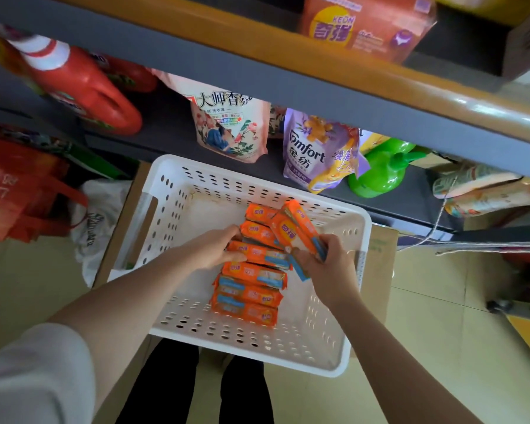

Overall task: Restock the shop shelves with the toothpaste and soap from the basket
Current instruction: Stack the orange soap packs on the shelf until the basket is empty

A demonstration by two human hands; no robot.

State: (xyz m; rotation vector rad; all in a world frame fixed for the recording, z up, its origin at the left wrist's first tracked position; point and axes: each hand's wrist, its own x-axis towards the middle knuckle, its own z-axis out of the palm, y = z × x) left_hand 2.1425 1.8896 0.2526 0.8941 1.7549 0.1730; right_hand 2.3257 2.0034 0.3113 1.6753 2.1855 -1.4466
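Soap bars (251, 272) are lined up in the basket (172, 166). My right hand (325, 264) is closed round two by their ends, left hand (218, 249) curled onto another. Wrappers look slick but the bars seem stiff, so I'd pinch the long sides.

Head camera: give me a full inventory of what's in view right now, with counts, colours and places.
Basket: one, white, perforated, on cardboard boxes below the shelf.
Soap packs in basket: about seven visible, orange with blue, stacked in a row.
Soap packs in hand: apparently two, orange, lifted above the stack.
Detergent jug: red, shelf left; more behind.
Floral pouch: one, pink, shelf centre.
Comfort pouch: one, purple, shelf.
Green bottle: one, right of the Comfort pouch.
Orange pack: one, upper shelf.
Red bags: left, floor level.
Toothpaste: none visible.
Left hand: on the stacked packs.
Right hand: gripping the lifted packs.
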